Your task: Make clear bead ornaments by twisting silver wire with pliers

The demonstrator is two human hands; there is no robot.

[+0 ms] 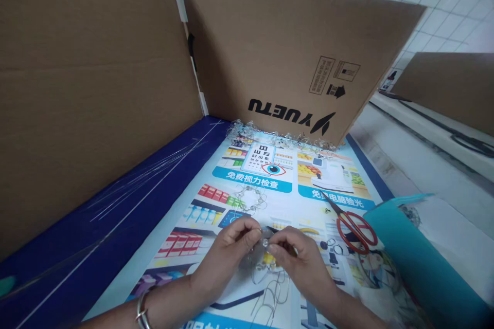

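Note:
My left hand [229, 249] is closed in a pinch on a piece of thin wire strung with clear beads [265, 242]. Opposite it, my right hand [304, 257] pinches the same beaded wire, with a pale bead between the two sets of fingertips. Loose wire loops [272, 293] hang or lie just below the hands; which of them belong to the held piece I cannot tell. Beyond the fingers, a ring of wire loops and beads [249, 198] lies on the printed sheet [285, 208]. To the right rest red-handled scissors [357, 231], blades pointing away.
Cardboard panels [96, 61] stand at the left and back [270, 46]. Along the back panel's foot lies a row of beaded wire pieces [285, 140]. Thin clear strands [150, 172] cross the blue surface at left. A teal sheet [420, 247] borders the right side.

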